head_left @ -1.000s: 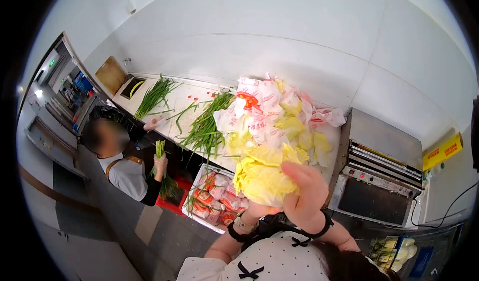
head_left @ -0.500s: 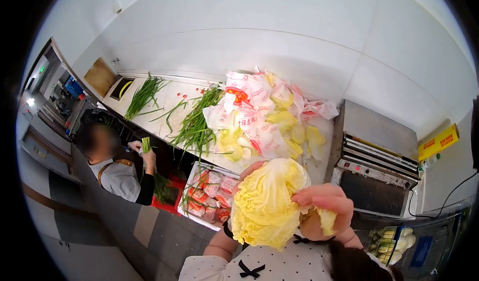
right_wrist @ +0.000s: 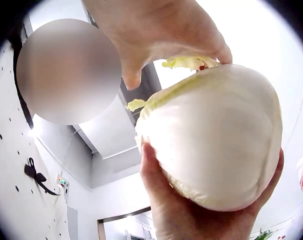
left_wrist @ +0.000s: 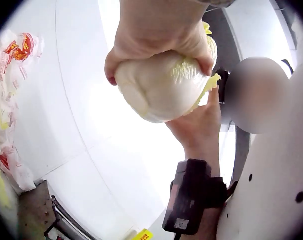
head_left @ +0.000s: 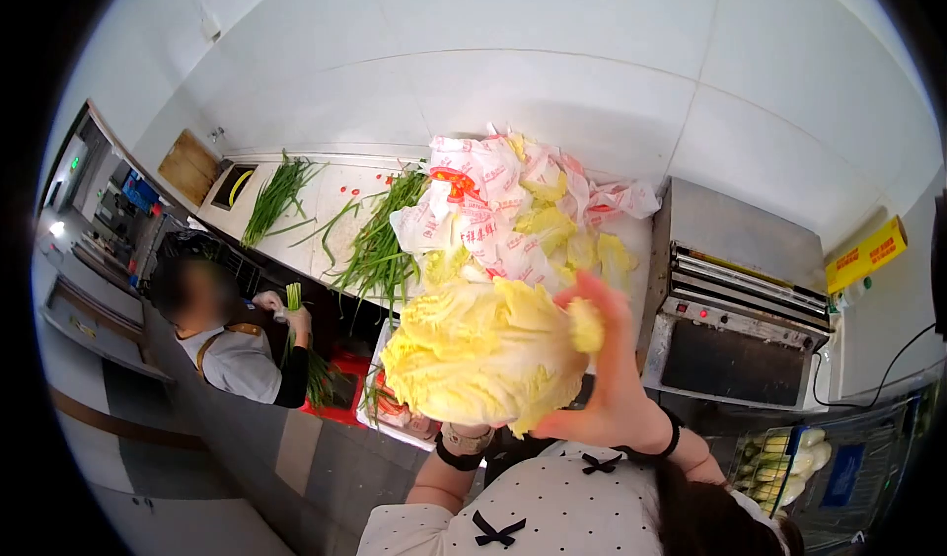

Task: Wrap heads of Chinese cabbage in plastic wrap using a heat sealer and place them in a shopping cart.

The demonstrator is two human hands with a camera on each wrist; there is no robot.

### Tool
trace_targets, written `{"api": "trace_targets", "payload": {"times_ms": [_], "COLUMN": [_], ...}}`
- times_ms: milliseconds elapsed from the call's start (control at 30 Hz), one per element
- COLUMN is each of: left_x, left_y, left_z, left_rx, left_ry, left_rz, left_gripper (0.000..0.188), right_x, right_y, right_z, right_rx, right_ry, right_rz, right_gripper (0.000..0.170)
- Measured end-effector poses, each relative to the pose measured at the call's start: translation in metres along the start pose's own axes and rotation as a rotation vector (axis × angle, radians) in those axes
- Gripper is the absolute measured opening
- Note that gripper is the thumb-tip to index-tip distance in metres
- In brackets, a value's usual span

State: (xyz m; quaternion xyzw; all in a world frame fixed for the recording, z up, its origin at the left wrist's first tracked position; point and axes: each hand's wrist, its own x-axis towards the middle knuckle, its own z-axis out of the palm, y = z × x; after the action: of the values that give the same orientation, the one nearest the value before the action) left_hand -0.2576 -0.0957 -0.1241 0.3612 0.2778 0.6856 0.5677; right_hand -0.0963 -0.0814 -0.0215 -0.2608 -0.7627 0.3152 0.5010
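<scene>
A yellow-white cabbage head (head_left: pixel 483 349) is held up in front of the body, its pale base facing the left wrist view. My left hand (left_wrist: pixel 159 32) grips that base from underneath, thumb and fingers spread round it; its wrist shows below the cabbage in the head view. At the cabbage's other side is my right hand (head_left: pixel 617 378), thumb and fingers wide apart. In the right wrist view its fingers (right_wrist: pixel 221 52) touch the cabbage's edge, and its thumb stands apart from it. A small yellow leaf piece (head_left: pixel 585 325) lies against those fingers.
Printed plastic bags (head_left: pixel 483 186) and loose cabbage leaves (head_left: pixel 614 257) cover part of the counter, left of a metal appliance (head_left: pixel 740 250). Green stalks (head_left: pixel 380 235) lie further left. A person (head_left: pixel 232 359) holds stalks beside a red crate (head_left: pixel 345 388). Wrapped packs fill a white box.
The cabbage has turned and moved up and left since the last frame. My right hand has risen and spread its fingers. The other person's hands came together on the stalks.
</scene>
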Motion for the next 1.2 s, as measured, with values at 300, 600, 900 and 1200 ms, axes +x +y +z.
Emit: {"api": "trace_targets", "payload": {"times_ms": [300,600,900,1200], "left_x": [0.004,0.002,0.003,-0.018], "left_y": [-0.006,-0.016,-0.039,-0.085], "left_z": [-0.016,-0.023,-0.055,-0.116], "left_rx": [0.053,0.096,0.098,0.021], "left_ry": [-0.016,-0.066,-0.193,-0.078], "left_rz": [0.065,0.057,-0.183,-0.494], "left_gripper": [0.072,0.075,0.079,0.083], "right_x": [-0.006,-0.016,-0.012,-0.041], "right_y": [0.018,0.029,0.053,0.117], "right_z": [0.009,0.014,0.012,0.03], "right_rx": [0.259,0.291,0.124,0.434], "right_ry": [-0.062,0.068,-0.013,-0.003], "right_rz": [0.16,0.296,0.649,0.918], "right_gripper": [0.07,0.051,0.054,0.049]}}
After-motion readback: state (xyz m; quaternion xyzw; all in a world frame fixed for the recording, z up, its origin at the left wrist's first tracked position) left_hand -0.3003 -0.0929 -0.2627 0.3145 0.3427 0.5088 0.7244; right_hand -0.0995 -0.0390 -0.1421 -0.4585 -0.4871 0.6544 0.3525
